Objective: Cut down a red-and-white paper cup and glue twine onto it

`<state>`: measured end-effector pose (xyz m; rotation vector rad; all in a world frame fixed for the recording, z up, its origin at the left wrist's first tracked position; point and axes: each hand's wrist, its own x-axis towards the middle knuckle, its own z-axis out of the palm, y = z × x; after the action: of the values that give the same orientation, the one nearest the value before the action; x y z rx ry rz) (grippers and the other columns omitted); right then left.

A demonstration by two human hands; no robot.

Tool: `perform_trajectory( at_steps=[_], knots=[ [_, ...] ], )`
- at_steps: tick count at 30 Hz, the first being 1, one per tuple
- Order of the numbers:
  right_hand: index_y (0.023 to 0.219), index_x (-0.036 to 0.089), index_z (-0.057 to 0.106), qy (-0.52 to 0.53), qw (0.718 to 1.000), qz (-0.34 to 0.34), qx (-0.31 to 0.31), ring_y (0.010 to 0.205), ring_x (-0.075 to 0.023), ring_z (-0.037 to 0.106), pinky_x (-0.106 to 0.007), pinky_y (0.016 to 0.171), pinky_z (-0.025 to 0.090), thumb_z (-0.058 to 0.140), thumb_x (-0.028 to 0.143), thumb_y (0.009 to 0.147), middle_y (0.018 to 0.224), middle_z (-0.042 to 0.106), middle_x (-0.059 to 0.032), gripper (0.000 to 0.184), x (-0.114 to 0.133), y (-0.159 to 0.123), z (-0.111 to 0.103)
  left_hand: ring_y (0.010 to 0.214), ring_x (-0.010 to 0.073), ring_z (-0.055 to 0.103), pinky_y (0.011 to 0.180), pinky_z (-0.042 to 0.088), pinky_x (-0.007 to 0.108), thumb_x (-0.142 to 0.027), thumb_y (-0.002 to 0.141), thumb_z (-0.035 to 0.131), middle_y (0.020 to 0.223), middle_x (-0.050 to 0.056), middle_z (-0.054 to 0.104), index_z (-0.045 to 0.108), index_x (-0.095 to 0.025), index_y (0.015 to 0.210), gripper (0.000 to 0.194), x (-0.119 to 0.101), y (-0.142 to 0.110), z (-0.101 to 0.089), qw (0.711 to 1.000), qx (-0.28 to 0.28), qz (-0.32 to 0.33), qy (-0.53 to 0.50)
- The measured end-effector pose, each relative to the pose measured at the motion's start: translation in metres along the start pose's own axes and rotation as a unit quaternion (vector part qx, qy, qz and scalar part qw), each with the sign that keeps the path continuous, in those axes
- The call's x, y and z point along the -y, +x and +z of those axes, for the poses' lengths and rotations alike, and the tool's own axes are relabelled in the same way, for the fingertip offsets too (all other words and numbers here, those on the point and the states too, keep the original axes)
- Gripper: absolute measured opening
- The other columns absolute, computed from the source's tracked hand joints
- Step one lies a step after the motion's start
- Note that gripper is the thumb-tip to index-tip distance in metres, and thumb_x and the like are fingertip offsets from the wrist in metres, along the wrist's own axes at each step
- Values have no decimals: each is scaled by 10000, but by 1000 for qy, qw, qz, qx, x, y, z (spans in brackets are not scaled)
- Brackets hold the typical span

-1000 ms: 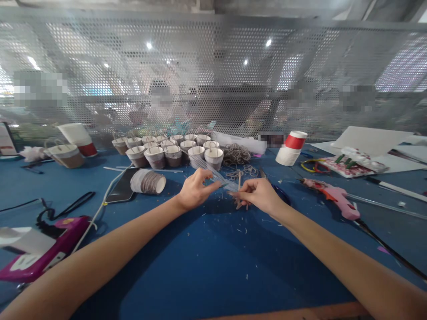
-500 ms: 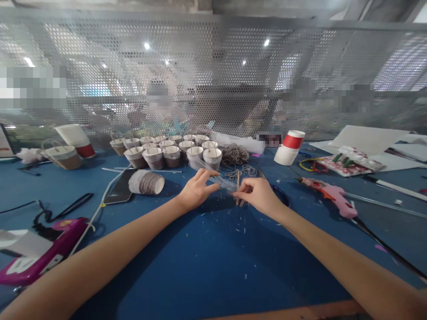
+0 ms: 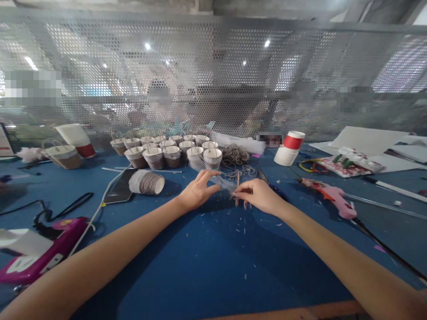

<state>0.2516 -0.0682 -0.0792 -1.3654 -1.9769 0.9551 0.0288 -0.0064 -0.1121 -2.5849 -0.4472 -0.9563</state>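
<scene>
My left hand [image 3: 197, 192] reaches over the blue table with its thumb and index finger apart. A translucent strip of fine strands [image 3: 226, 182] runs past these fingertips toward my right hand [image 3: 259, 195]. The right thumb and index finger are pinched on the strip's near end. A thin light stick [image 3: 238, 178] stands out just beyond the right fingertips; I cannot tell whether that hand touches it. Loose loops of grey-brown cord [image 3: 248, 170] lie behind both hands. Dark-handled scissors [image 3: 278, 191] lie partly hidden behind my right hand.
Several small cord-handled cup baskets [image 3: 154, 158] stand behind my left hand. A cord-wrapped cup [image 3: 147, 182] lies on a phone [image 3: 116, 189]. Right are a red-and-white cup stack [image 3: 289, 148] and a pink glue gun [image 3: 336, 200]. A magenta power strip [image 3: 43, 249] sits left.
The right hand has shifted slightly, and its lower fingers show more plainly below the strip. More of the scissors is visible beside it. The left hand is almost still.
</scene>
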Motion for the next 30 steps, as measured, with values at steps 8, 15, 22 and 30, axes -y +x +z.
perform_trajectory(
  at_steps=[8, 15, 22, 30],
  knots=[
    [604, 193, 654, -50, 997, -16, -62, 549, -157, 639, -282, 591, 509, 642, 300, 734, 596, 677, -27, 168, 3, -1, 2, 1064, 223, 460, 871, 474, 422, -175, 854, 508, 1219, 123, 463, 611, -169, 853, 103, -8, 5, 0, 997, -45, -34, -56],
    [597, 189, 650, -43, 997, -11, -58, 525, -149, 632, -264, 556, 494, 663, 318, 715, 591, 678, -28, 176, 2, -2, 1, 1061, 203, 463, 884, 472, 418, -181, 854, 517, 1208, 98, 489, 603, -175, 828, 90, -11, 7, 2, 988, -53, -69, -126],
    [578, 191, 622, -82, 993, -16, -82, 503, -136, 615, -256, 536, 468, 658, 310, 724, 555, 664, -14, 192, 4, -2, 2, 1090, 206, 452, 895, 475, 436, -207, 862, 509, 1174, 82, 495, 602, -185, 821, 104, -19, 9, 2, 978, -61, -124, -157],
    [633, 205, 667, -79, 993, -29, -88, 556, -148, 626, -287, 586, 498, 632, 267, 742, 630, 687, -26, 130, 3, -1, 2, 1093, 208, 450, 878, 495, 430, -205, 864, 507, 1184, 88, 491, 605, -180, 824, 109, -18, 10, 0, 980, -70, -110, -148]
  ],
)
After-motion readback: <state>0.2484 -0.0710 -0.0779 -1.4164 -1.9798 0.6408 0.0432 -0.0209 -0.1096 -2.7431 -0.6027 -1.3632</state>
